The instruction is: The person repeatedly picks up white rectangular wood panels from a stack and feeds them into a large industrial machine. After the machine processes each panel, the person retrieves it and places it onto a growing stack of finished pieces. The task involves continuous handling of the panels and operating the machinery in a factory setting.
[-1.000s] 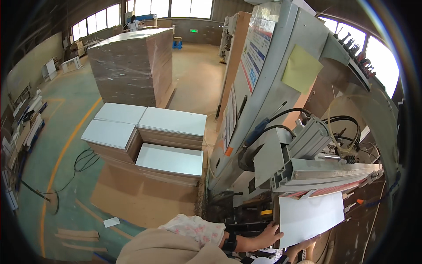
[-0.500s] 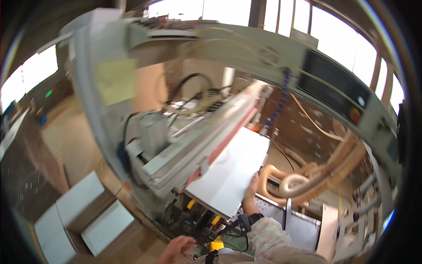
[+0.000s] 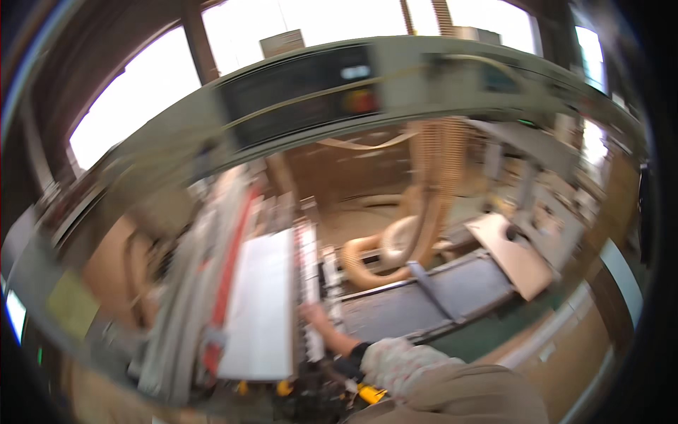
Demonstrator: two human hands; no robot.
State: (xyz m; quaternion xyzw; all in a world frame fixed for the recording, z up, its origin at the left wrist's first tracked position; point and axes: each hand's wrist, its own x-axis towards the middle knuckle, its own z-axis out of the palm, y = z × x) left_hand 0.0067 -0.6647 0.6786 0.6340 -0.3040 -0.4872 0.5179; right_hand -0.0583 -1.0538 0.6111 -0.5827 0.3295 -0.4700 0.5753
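Note:
A white rectangular board (image 3: 261,304) lies on the machine, its left side along a red strip (image 3: 233,261). My right hand (image 3: 316,318) is at the board's right edge, the arm reaching in from the lower right in a pale patterned sleeve. Motion blur smears its fingers, so their grip cannot be made out. A dark band circles that wrist. My left hand is out of the picture.
The machine's grey-green beam (image 3: 402,78) arches across above, with a dark panel (image 3: 296,92). Beige ribbed hoses (image 3: 441,169) hang behind a grey metal bed (image 3: 459,290). A tan panel (image 3: 512,254) leans at the right. Yellow parts (image 3: 371,393) show below.
The whole view has swung to the right. The board now appears further left, with my right hand still by its right edge. My left hand has gone out of view.

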